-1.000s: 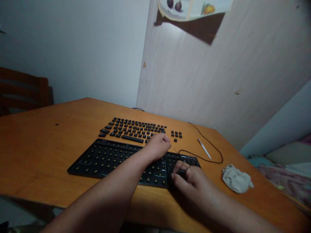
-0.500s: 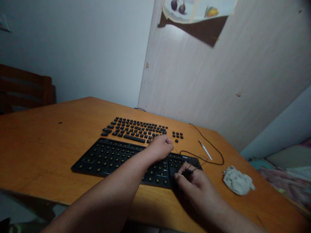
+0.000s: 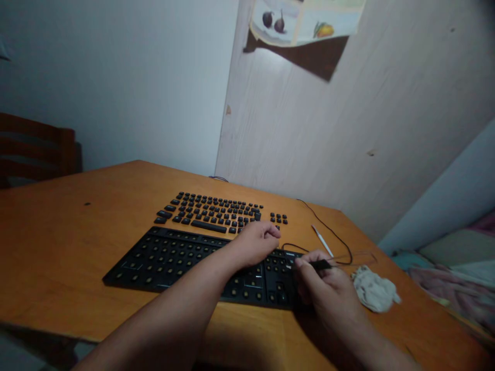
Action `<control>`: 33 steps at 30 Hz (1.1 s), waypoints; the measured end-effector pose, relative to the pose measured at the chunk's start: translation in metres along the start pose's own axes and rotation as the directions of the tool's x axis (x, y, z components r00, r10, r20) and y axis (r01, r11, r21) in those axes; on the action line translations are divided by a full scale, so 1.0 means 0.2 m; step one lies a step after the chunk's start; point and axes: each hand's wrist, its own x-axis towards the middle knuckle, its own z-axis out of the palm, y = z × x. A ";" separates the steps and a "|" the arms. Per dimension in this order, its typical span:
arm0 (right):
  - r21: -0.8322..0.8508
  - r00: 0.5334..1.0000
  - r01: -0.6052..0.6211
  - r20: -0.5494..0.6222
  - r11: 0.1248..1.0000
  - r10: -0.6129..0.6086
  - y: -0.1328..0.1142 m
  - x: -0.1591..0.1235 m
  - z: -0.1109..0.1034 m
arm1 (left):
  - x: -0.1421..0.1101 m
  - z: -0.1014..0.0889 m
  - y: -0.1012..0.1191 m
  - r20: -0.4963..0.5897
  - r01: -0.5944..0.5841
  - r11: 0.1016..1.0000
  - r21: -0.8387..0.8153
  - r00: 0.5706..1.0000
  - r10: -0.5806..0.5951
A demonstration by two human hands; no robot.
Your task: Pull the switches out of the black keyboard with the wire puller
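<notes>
Keyboard base (image 3: 174,255) is lying on the table (image 3: 93,301) with its sockets showing, at 9 o'clock from my right hand (image 3: 323,278). That hand's pinching a small black tool (image 3: 320,265), thin wire prongs poking out toward 3 o'clock. Left hand (image 3: 259,239) is at 10 o'clock from the right one, over the base's far edge, fingers loosely curled; can't tell if there's anything in them. Loose keys (image 3: 211,213) sit in rows at 12 o'clock from the base. From the right hand again: white pen (image 3: 323,241) at 12, crumpled cloth (image 3: 375,289) at 3.
</notes>
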 end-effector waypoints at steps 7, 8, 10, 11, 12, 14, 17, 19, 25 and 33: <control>-0.175 0.965 0.221 -0.106 0.959 -0.241 -0.04 0.15 -0.02 | -0.03 0.02 0.02 0.257 0.079 0.962 -0.262 0.966 -0.010; -0.203 0.959 0.246 -0.094 0.948 -0.269 -0.04 0.16 -0.01 | -0.03 0.02 0.02 0.251 0.092 0.957 -0.275 0.968 -0.021; -0.262 0.947 0.290 -0.058 0.920 -0.315 -0.04 0.17 0.00 | -0.03 0.02 0.02 0.214 0.104 0.957 -0.270 0.976 -0.045; -0.282 0.941 0.312 -0.037 0.907 -0.335 -0.04 0.18 0.01 | -0.03 0.01 0.02 0.193 0.106 0.960 -0.260 0.980 -0.056; -0.293 0.936 0.331 -0.016 0.897 -0.351 -0.05 0.18 0.01 | -0.03 0.01 0.02 0.175 0.109 0.962 -0.251 0.982 -0.066; -0.291 0.928 0.358 0.010 0.887 -0.372 -0.07 0.19 0.02 | -0.03 0.01 0.02 0.147 0.114 0.963 -0.243 0.986 -0.080; -0.260 0.930 0.350 -0.020 0.900 -0.367 -0.09 0.20 0.01 | -0.02 0.01 0.02 0.119 0.142 0.952 -0.269 0.986 -0.114; -0.218 0.936 0.326 -0.060 0.920 -0.346 -0.09 0.22 0.00 | -0.01 0.02 0.01 0.093 0.169 0.935 -0.312 0.985 -0.147; -0.447 0.838 0.530 0.148 0.720 -0.525 -0.04 0.30 -0.06 | 0.01 0.01 0.00 0.078 0.219 0.888 -0.405 0.976 -0.205; -0.733 0.782 0.581 0.382 0.354 -0.492 -0.07 0.31 -0.05 | 0.00 0.00 0.01 0.074 0.242 0.886 -0.396 0.970 -0.232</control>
